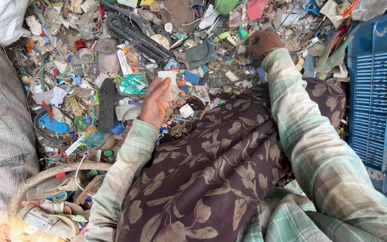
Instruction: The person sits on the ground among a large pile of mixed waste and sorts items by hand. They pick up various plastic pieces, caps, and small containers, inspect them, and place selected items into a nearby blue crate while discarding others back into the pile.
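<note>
dark floral cloth (211, 170) over the person's lap fills the near view, with pale green checked sleeves (319, 152) running out from it on both sides. left hand (160, 101) is raised palm-up above the heap, its fingers half curled around a small white plastic scrap (167, 77), pinched between thumb and fingertips; a paler beige piece seems to lie under it in the palm. right hand (261, 42) reaches further out, knuckles up, fingers bent down into the litter pile (126, 58); whether it grips anything i cannot tell, since the fingertips are hidden.

white scrap looks thin, light and fairly stiff, likely brittle at its broken edges, so a light pinch across its flat faces, away from sharp corners, seems the safest hold. dust may make it slip a little.

around the hands lie mixed plastic bits, wrappers and caps, a long black ribbed strip (139, 38), and a black flat bar (107, 103). a blue slatted crate (379, 103) stands at the right, a woven sack (1, 134) at the left, and a round basket (45, 172) holding scraps sits near the left elbow.
</note>
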Demonstrator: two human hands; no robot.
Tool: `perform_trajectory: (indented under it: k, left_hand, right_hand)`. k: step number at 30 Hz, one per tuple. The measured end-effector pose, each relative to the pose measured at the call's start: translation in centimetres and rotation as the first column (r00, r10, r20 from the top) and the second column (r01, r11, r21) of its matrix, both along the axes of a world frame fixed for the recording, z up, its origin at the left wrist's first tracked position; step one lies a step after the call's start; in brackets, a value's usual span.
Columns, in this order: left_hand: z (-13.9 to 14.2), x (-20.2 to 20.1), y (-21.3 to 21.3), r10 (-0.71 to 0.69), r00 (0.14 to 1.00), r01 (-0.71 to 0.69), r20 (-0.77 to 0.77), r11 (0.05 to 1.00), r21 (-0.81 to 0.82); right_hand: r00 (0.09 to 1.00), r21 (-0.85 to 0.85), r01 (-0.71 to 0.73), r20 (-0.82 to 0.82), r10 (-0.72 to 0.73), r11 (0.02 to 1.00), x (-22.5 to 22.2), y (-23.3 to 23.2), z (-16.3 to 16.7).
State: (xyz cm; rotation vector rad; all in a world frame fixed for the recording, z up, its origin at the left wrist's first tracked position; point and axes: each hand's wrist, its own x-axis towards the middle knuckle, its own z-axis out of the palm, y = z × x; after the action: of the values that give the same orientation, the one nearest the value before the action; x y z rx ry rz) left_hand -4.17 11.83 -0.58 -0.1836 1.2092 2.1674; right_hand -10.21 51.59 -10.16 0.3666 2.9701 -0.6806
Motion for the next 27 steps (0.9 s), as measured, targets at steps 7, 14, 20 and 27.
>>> perform_trajectory:
  k: [7, 14, 20, 27]
  left_hand:
    - [-0.6, 0.0, -0.2, 0.008, 1.0, -0.008, -0.004, 1.0, 0.014]
    - [-0.8, 0.1, -0.1, -0.008, 1.0, 0.008, 0.0, 0.998, 0.057]
    - [-1.1, -0.1, 0.1, 0.002, 1.0, -0.004, 0.024, 0.998, 0.062]
    - [-1.7, -0.4, 0.8, 0.063, 0.998, -0.064, 0.026, 0.997, 0.033]
  right_hand:
    - [0.953, 0.112, 0.001, -0.3, 0.032, 0.994, 0.6, -1.4, 0.3]
    - [0.943, 0.024, -0.167, -0.288, 0.167, 0.986, -0.1, -4.2, -2.2]
    - [0.934, -0.347, -0.254, -0.33, 0.136, 0.903, 0.7, -6.3, 2.0]
    - [0.856, -0.849, -0.447, -0.315, 0.41, 0.281, 4.0, -15.5, 10.0]
